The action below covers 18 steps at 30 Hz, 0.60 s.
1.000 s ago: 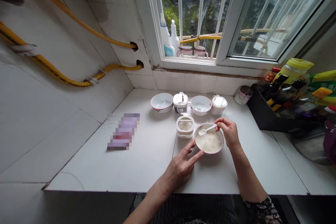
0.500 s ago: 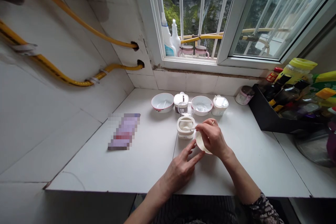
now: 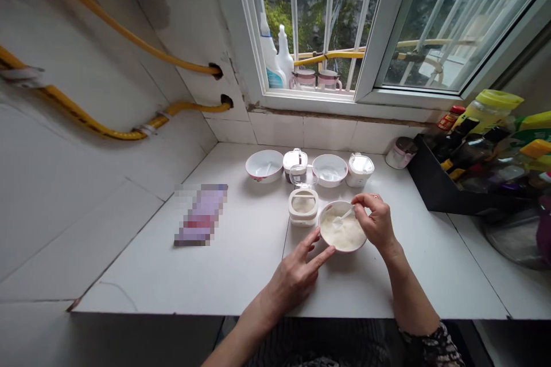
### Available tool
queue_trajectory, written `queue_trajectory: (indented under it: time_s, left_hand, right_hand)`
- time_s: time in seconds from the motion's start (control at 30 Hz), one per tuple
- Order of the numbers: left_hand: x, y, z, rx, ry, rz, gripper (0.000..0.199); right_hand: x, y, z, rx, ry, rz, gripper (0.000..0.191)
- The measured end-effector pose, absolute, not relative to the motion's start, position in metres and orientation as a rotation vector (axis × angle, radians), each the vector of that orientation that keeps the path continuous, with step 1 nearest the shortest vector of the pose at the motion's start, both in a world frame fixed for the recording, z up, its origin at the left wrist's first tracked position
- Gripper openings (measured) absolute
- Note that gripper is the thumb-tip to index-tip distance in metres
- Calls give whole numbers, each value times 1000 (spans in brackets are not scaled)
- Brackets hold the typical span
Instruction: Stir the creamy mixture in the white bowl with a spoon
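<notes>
A small white spoon [image 3: 338, 222] is pinched in my right hand [image 3: 373, 219], its bowl over the pale powder [image 3: 346, 235] that fills a white bowl with a thin reddish rim [image 3: 322, 237]. My left hand [image 3: 297, 275] has its fingers spread, and two fingertips touch the left and near side of this bowl. Just left of the bowl stands a white seasoning box [image 3: 303, 218] with its clear lid raised and pale contents inside. Behind are a white bowl [image 3: 264, 167], a lidded box with dark contents [image 3: 295, 161], a second white bowl [image 3: 330, 171] and another lidded box [image 3: 360, 170].
A blurred purple packet [image 3: 202, 215] lies on the left of the white counter [image 3: 150, 281]. At the back right are a jar [image 3: 401, 153] and a black bin [image 3: 443, 198] of bottles. Yellow pipes [image 3: 107, 129] run along the left wall, beside a barred window.
My right hand has moved right with the spoon, from the seasoning box to over the bowl of powder. More of the powder shows. My left hand has stayed at the bowl.
</notes>
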<state>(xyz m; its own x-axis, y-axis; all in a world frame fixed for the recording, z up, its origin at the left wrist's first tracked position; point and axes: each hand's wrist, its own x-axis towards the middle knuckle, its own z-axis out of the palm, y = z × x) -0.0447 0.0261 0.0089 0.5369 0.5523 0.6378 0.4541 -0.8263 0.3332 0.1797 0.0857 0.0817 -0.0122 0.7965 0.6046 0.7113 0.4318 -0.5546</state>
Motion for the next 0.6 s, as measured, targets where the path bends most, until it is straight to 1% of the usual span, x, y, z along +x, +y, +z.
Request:
queue_trajectory:
  time_s: [0.1, 0.23, 0.47, 0.6]
  left_hand:
    - [-45, 26, 9, 2642, 865, 1165, 68]
    - [-45, 26, 8, 2626, 856, 1161, 67]
    - [-45, 26, 8, 2633, 857, 1167, 70]
    - [-45, 26, 8, 2632, 852, 1160, 68]
  right_hand:
    - [171, 86, 78, -1306, -1836, 157, 18]
    - [163, 85, 77, -1349, -1859, 314, 19]
    - [168, 85, 84, -1406, -1541, 673, 14]
    - [172, 87, 86, -1387, -1328, 878, 13]
